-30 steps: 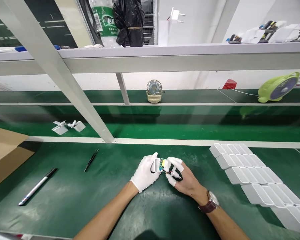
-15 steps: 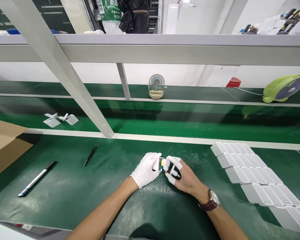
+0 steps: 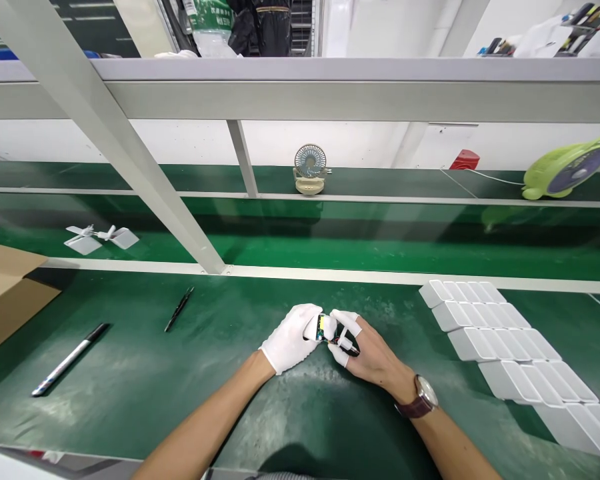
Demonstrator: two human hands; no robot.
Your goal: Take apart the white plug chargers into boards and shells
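Since the earlier frame, your fingertips have drawn closer together, and less of the small green circuit board (image 3: 321, 327) shows between them; that suggests its parts now sit nearer one another, though your fingers hide how they join. Your view has also dipped, so the upper shelf shows less.

Your gloved left hand (image 3: 293, 339) is closed around one white shell (image 3: 311, 328). Your right hand (image 3: 367, 347) pinches one white block (image 3: 329, 327) beside the board, with a dark cable (image 3: 351, 349) lying against your palm. All this is above the green bench (image 3: 220, 373), midway between your forearms; you wear one watch (image 3: 420, 398).

To your left lie one white marker (image 3: 67, 362) and one black pen (image 3: 179, 310), with one cardboard box (image 3: 10, 303) beyond. To your right stand five rows of white trays (image 3: 500, 378); they overlap too much for a sure count.

Past the pale rail, you have two white pieces (image 3: 83, 244) side by side. Farther back are two fans, one beige fan (image 3: 310, 185) and one green fan (image 3: 543, 175), and one red object (image 3: 465, 160).
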